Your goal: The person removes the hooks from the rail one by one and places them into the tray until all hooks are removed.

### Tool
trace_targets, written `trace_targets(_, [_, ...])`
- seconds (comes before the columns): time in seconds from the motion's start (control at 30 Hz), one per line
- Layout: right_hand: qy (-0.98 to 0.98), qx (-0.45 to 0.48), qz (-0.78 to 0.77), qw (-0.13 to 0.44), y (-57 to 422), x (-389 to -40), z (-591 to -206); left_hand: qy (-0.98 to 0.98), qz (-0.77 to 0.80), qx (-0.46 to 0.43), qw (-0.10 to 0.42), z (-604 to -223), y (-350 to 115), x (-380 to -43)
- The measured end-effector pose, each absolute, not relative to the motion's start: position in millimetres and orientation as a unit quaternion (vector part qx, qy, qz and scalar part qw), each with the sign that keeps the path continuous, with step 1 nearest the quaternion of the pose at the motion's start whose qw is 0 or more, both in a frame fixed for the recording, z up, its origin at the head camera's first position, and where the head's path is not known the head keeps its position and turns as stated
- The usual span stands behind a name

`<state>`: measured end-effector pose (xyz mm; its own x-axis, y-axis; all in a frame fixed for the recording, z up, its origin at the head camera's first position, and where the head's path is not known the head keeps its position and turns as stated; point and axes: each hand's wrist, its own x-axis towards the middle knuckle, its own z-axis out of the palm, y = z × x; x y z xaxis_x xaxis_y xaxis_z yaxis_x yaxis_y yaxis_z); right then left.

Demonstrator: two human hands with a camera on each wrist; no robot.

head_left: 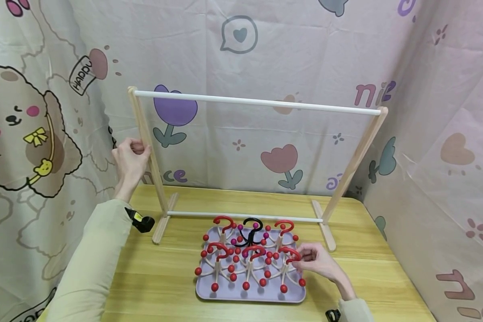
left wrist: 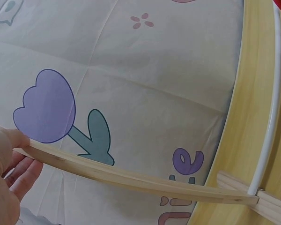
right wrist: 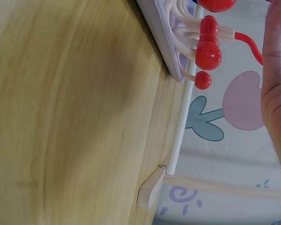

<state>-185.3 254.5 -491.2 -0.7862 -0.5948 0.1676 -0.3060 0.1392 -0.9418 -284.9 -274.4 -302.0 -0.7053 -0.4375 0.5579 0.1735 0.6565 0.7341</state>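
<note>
My left hand (head_left: 132, 158) pinches the left wooden post (left wrist: 131, 177) of a standing rack between thumb and fingers, about midway up. Two white rods, a top one (head_left: 257, 102) and a low one (head_left: 241, 216), join its posts. In front lies a lavender tray (head_left: 257, 296) with several claw-shaped pieces, each with a hooked top and ball-tipped prongs. Most have red hooks and cream prongs; a black piece (head_left: 250, 237) stands in the back row. My right hand (head_left: 319, 264) pinches the red hook (head_left: 290, 253) of the front right claw-shaped piece (head_left: 285, 272), which sits over the tray.
The rack stands on wooden feet, left (head_left: 165, 219) and right (head_left: 324, 226), on a wood-grain table (head_left: 153, 277). Printed curtains (head_left: 241, 58) hang behind it and at both sides. A black wrist device (head_left: 141, 221) is strapped over the left sleeve.
</note>
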Motion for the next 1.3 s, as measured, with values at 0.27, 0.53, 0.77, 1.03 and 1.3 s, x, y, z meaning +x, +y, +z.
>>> trace_targets(0.27, [0.757, -0.307, -0.567, 0.111, 253.3, -185.3, -491.4, -0.830, -0.403, 0.076, 0.378, -302.6, -275.1, -285.2])
trace_targets(0.53, [0.767, -0.305, -0.557, 0.090, 250.7, -187.3, -491.4, -0.829, -0.405, 0.074, 0.379, -302.1, -273.5, -285.6])
trace_targets(0.77, [0.753, -0.321, -0.569, 0.085, 250.4, -188.1, -488.1, -0.831, -0.407, 0.081, 0.371, -300.4, -273.7, -286.1])
trace_targets(1.03, [0.737, -0.324, -0.586, 0.096, 251.1, -189.7, -488.3, -0.839, -0.389, 0.080, 0.371, -298.2, -275.4, -285.5])
trace_targets(1.3, [0.708, -0.319, -0.618, 0.120, 251.5, -189.8, -490.5, -0.845, -0.380, 0.072, 0.369, -297.5, -272.6, -283.5])
